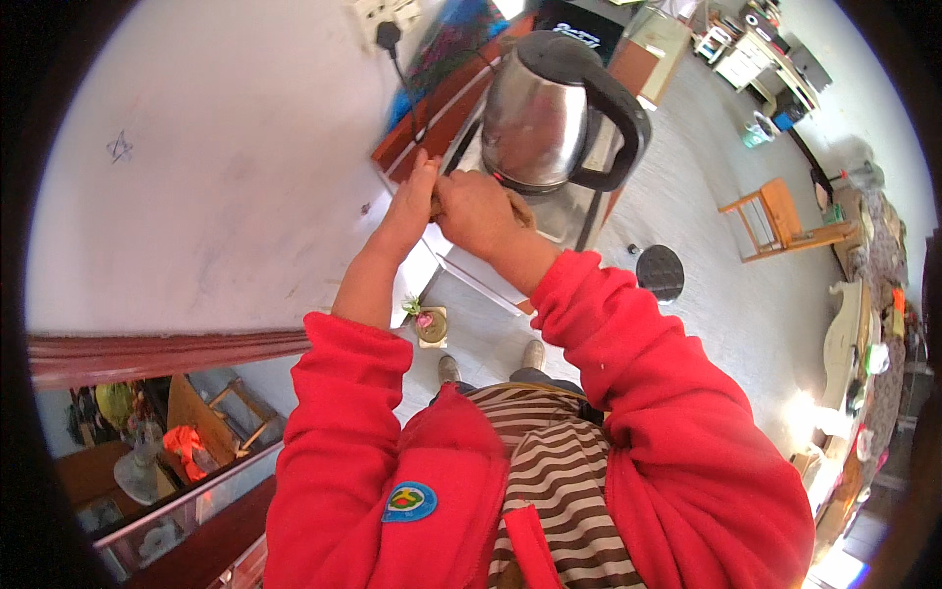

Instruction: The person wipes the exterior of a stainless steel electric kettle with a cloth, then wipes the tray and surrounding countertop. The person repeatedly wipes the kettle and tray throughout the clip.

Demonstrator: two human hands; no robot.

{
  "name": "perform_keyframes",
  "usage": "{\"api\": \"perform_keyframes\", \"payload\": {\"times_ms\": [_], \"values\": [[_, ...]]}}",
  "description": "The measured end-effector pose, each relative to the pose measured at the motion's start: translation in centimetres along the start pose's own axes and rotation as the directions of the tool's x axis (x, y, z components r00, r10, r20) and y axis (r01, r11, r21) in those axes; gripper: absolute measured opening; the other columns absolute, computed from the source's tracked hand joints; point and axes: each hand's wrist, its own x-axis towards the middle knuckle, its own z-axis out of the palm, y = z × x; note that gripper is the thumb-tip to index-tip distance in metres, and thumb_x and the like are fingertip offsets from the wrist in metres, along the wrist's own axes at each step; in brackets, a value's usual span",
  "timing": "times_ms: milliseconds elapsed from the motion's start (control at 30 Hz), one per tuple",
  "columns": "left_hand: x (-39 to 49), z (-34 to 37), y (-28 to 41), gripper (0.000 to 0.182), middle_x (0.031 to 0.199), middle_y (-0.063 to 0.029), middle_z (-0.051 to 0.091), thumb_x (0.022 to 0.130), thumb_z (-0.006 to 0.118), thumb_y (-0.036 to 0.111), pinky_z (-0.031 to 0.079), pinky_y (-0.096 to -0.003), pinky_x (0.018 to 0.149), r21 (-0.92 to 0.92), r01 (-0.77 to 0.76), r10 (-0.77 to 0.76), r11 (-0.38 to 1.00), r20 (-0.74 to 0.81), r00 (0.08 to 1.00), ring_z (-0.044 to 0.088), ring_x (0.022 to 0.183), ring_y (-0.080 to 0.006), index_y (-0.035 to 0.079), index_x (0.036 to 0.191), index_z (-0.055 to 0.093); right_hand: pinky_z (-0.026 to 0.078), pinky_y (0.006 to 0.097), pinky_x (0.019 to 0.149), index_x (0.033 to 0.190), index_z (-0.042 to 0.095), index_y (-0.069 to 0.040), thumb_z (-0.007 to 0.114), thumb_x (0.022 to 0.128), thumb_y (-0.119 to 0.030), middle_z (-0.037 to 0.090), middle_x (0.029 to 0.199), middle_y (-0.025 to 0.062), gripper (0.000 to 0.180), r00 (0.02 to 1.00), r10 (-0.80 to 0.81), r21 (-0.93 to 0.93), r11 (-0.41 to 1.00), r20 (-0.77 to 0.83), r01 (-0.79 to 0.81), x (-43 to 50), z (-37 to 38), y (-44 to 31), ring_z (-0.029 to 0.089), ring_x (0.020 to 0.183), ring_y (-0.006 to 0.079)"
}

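Observation:
My left hand (412,206) is stretched out with its fingers together, its palm side against a brownish thing (436,208) that looks like cloth. My right hand (482,210) closes on the same thing, part of which shows at the wrist side of that hand. Most of it is hidden by my hands. Just beyond my right hand, a stainless steel electric kettle (536,121) with a black lid and handle stands upright, and a red light glows low on its side. Its handle points to the right. The surface under the kettle is a tray or table top (563,221).
A black plug (388,35) sits in a wall socket at the upper left, its cord hanging down. On the floor are a round black stool (660,272) and a small potted plant (433,326). A wooden chair (784,213) stands to the right.

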Motion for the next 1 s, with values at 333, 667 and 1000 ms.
{"api": "perform_keyframes", "payload": {"times_ms": [333, 667, 1000], "values": [[-1.5, 3.0, 2.4, 0.080, 0.172, -0.0232, 0.036, 0.115, 0.035, 0.052, 0.012, -0.0561, 0.131, 0.366, -0.051, 0.103, 0.929, -0.122, 0.987, 0.024, 0.164, -0.0365, -0.002, 0.171, 0.015, 0.048, 0.0469, 0.089, 0.098, 0.067, -0.010, 0.073, 0.081, -0.017, 0.067, 0.108, 0.0078, 0.019, 0.944, -0.224, -0.234, 0.958, -0.242, 0.167, -13.1, -6.0, 6.0, 0.063, 0.100, 0.0322], [-2.4, 4.4, 2.2, 0.077, 0.171, -0.0252, 0.037, 0.113, 0.047, 0.042, 0.011, -0.0612, 0.130, 0.633, -0.060, 0.210, 0.772, -0.164, 0.964, 0.026, 0.163, -0.0406, -0.003, 0.169, 0.020, 0.050, 0.0455, 0.088, 0.099, 0.073, -0.011, 0.075, 0.077, -0.017, 0.066, 0.106, 0.0072, 0.023, 0.962, 0.064, -0.290, 0.946, -0.265, -0.143, -12.4, -8.1, 11.3, 0.061, 0.106, 0.0310], [-0.7, 5.3, 3.7, 0.068, 0.154, -0.0338, 0.051, 0.109, 0.054, 0.034, 0.021, -0.0631, 0.128, 0.799, -0.004, 0.243, 0.601, -0.178, 0.954, 0.043, 0.151, -0.0448, -0.010, 0.158, 0.037, 0.050, 0.0462, 0.090, 0.094, 0.074, -0.005, 0.067, 0.085, -0.025, 0.066, 0.106, 0.0108, 0.023, 0.982, -0.064, -0.073, 0.996, -0.177, 0.052, -9.3, -4.5, 3.0, 0.061, 0.107, 0.0312]]}}
